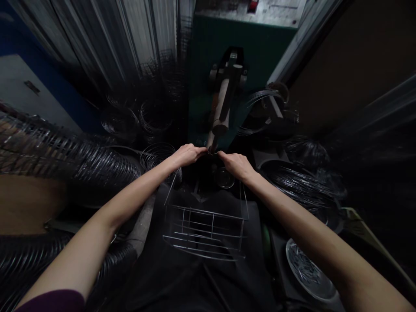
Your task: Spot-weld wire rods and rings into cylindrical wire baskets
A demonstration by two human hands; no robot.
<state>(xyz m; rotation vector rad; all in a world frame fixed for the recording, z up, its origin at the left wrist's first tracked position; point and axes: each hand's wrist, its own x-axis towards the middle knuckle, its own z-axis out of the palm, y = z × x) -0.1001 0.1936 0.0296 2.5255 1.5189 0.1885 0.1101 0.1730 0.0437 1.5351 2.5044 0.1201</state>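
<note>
A wire rack (212, 214) of thin metal rods hangs over the dark apron on my lap, its side wires rising towards both hands. My left hand (190, 154) is closed at the rack's upper left, thumb and fingertips pinched by the machine's tip. Opposite it, my right hand (238, 165) pinches the upper right end. Between the fingertips the rack's top meets the lower end of a metal arm (221, 123) on a green machine (269, 52), which looks like a spot welder. The exact contact there is too dark and small to make out.
Stacked wire frames (110, 167) crowd the left side. Wire coils (156, 117) lie behind my left hand. At right are a bundle of dark wire rods (295, 182) and a bowl (289, 251) of small metal pieces. Corrugated metal sheeting (146, 26) stands behind.
</note>
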